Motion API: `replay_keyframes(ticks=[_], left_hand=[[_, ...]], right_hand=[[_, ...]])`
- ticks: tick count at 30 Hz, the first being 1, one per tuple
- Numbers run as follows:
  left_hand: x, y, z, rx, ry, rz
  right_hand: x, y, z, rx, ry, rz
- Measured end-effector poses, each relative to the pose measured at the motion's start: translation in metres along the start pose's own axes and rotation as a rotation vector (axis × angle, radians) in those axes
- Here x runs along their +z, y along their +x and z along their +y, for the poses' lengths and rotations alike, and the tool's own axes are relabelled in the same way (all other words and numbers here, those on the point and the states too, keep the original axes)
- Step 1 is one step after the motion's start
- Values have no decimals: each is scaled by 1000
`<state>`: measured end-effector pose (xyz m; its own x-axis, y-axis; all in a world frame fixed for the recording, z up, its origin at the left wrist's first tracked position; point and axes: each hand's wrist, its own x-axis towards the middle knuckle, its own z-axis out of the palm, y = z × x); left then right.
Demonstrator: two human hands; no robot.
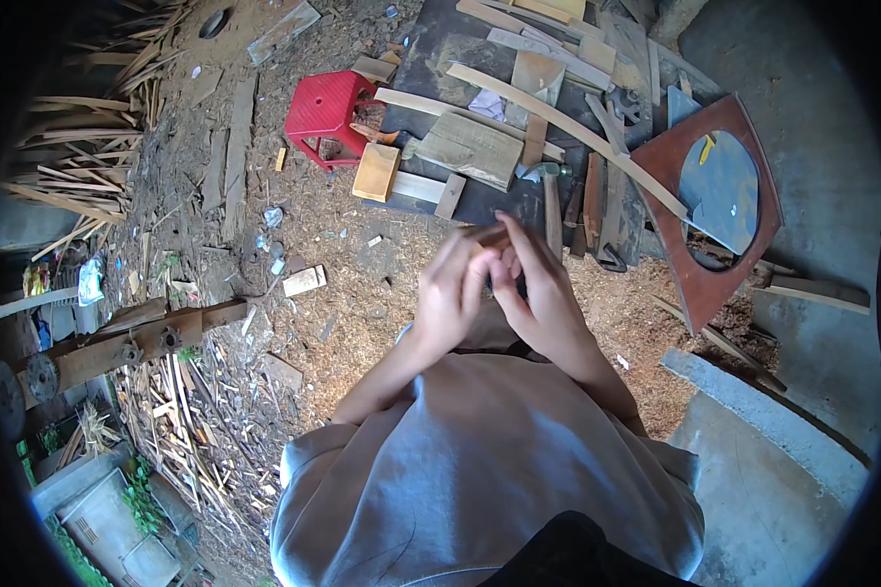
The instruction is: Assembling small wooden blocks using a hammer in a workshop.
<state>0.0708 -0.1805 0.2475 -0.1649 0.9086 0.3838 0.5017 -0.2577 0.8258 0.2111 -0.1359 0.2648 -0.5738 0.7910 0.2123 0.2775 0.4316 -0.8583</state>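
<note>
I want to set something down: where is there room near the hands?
Fairly open ground, strewn with shavings, lies between the left hand and the pale wood block, and between the right hand and the reddish-brown board with the oval hole. The dark work surface ahead is crowded with planks and a hammer.

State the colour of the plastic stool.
The stool is red, showing best in the head view.

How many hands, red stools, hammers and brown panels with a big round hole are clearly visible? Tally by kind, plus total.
Hands, left hand and right hand: 2
Red stool: 1
Hammer: 1
Brown panel: 1
Total: 5
</note>
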Motion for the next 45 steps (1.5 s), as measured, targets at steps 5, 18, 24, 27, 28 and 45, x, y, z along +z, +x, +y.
replay_keyframes(ticks=[5, 18, 24, 27, 28, 45], left_hand=[[-6, 2, -46, -423, -336, 40], [-10, 6, -60, -865, -1161, -165], [21, 8, -41, -405, -661, -446], [21, 10, -41, -448, -681, -426], [17, 11, -42, -482, -667, -452], [1, -8, -71, -383, -508, -352]], right_hand=[[5, -18, 47, 38, -206, -162], [-31, -94, 158, 440, -332, -250], [-19, -13, 37, 81, 133, 73], [-18, -2, 43, -44, 113, 36], [-19, 0, 44, -26, 167, -17], [10, 4, 77, 146, 302, -61]])
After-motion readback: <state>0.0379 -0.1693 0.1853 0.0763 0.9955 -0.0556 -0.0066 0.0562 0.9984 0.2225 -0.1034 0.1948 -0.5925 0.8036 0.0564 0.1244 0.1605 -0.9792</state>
